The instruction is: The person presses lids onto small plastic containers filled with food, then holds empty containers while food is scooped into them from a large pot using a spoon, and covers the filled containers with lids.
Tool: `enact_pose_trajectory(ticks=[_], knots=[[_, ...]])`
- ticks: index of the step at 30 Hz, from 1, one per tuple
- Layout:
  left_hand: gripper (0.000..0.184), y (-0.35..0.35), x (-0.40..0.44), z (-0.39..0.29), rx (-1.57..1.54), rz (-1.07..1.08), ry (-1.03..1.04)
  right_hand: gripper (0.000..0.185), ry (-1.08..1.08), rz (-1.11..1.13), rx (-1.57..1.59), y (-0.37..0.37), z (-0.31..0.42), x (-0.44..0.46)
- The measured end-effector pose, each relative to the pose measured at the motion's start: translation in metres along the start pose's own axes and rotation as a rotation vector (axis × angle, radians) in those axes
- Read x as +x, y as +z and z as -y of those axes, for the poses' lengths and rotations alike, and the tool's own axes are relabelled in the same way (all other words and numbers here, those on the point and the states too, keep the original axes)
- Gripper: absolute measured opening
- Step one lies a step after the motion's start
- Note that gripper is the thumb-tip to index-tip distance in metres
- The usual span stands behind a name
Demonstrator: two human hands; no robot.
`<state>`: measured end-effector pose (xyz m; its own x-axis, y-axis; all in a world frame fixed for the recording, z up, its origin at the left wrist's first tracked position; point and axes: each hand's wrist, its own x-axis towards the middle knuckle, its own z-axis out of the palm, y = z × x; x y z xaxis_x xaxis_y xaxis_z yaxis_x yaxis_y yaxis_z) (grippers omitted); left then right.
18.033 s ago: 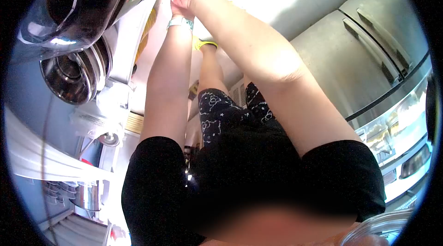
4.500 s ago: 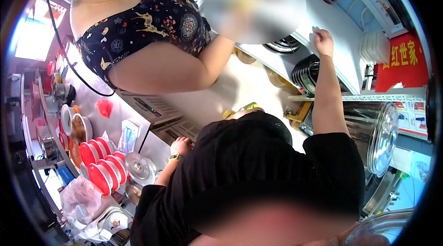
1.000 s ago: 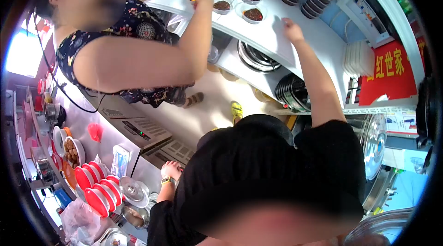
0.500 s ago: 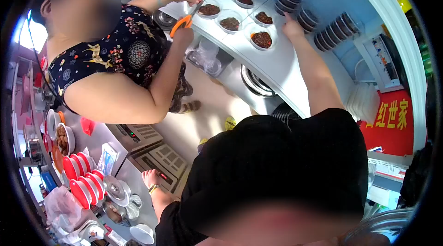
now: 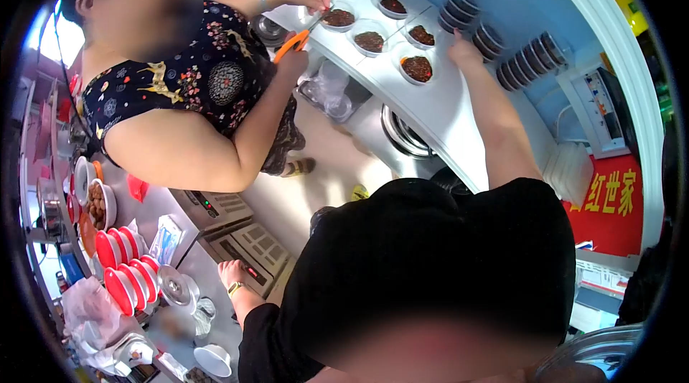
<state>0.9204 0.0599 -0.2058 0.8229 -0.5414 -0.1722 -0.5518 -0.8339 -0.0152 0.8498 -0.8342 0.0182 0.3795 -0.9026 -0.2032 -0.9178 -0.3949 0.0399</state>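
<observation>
My right hand reaches over the white counter with a finger stretched toward stacked dark-filled tubs. Nothing shows in it, and I cannot tell whether it touches the stack. Beside it, several clear bowls hold dark reddish-brown food, among them a near bowl and a middle bowl. My left hand, with a watch at the wrist, lies on the edge of the other counter by a cooker panel, fingers stretched and holding nothing. Across from me a person holds orange-handled scissors beside a bowl.
More stacked tubs line the blue wall. A metal ring-shaped item sits under the white counter. Red-lidded containers, a white bowl and a plastic bag crowd the left counter. The other person stands close at left.
The view has shifted slightly, so the counter and bowls appear lower and further right. The other person's scissors stay by the bowls. My hands keep nearly the same places.
</observation>
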Motion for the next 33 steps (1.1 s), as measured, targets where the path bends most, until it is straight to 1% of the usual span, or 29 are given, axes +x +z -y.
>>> enact_pose_trajectory(ticks=[3,5,6,8,12,14,16,18,20,22,25,27,30,31,33], knots=[[0.004,-0.006,-0.001,-0.001,-0.018,0.043,-0.030,0.069,-0.013,-0.051,0.013,-0.002,-0.001,0.001],[0.004,-0.009,0.000,-0.004,-0.018,0.053,-0.028,0.063,-0.029,-0.042,0.053,-0.009,0.000,-0.005],[0.004,-0.010,-0.001,-0.004,-0.021,0.054,-0.034,0.063,-0.035,-0.042,0.051,-0.006,-0.001,-0.001],[0.005,-0.004,0.002,-0.001,0.019,0.038,-0.022,0.060,-0.073,-0.101,0.040,0.002,-0.006,0.012],[0.006,-0.005,0.000,-0.001,0.020,-0.003,-0.015,0.057,-0.084,-0.126,0.022,0.003,-0.002,0.023],[0.008,0.003,0.000,0.006,0.002,-0.038,-0.004,0.056,-0.155,0.083,-0.262,-0.013,0.013,0.028],[0.008,0.008,0.000,0.006,0.033,-0.007,-0.007,0.061,-0.227,-0.015,-0.181,-0.043,0.045,0.019],[0.007,0.005,-0.001,0.004,0.022,0.001,-0.015,0.063,-0.358,-0.176,0.022,-0.088,0.092,-0.030],[0.007,0.003,0.000,0.005,0.023,-0.001,-0.014,0.068,-0.358,-0.209,0.201,-0.103,0.128,-0.003],[0.008,0.001,0.001,0.005,0.022,0.019,-0.031,0.073,-0.364,-0.231,0.402,-0.126,0.155,0.004],[0.007,0.003,0.001,0.004,0.017,0.020,-0.022,0.082,-0.334,-0.140,0.625,-0.152,0.177,0.020],[0.007,-0.002,0.001,0.002,-0.017,0.031,-0.024,0.084,-0.294,-0.070,0.622,-0.150,0.174,0.101],[0.007,0.001,0.001,0.002,-0.004,0.035,-0.028,0.084,-0.507,-0.014,0.588,-0.165,0.162,0.045],[0.007,-0.001,0.000,0.000,-0.007,0.036,-0.032,0.083,-0.470,-0.106,0.513,-0.148,0.163,0.077],[0.007,-0.005,0.000,-0.002,-0.020,0.021,-0.035,0.081,-0.434,-0.199,0.440,-0.142,0.159,0.074]])
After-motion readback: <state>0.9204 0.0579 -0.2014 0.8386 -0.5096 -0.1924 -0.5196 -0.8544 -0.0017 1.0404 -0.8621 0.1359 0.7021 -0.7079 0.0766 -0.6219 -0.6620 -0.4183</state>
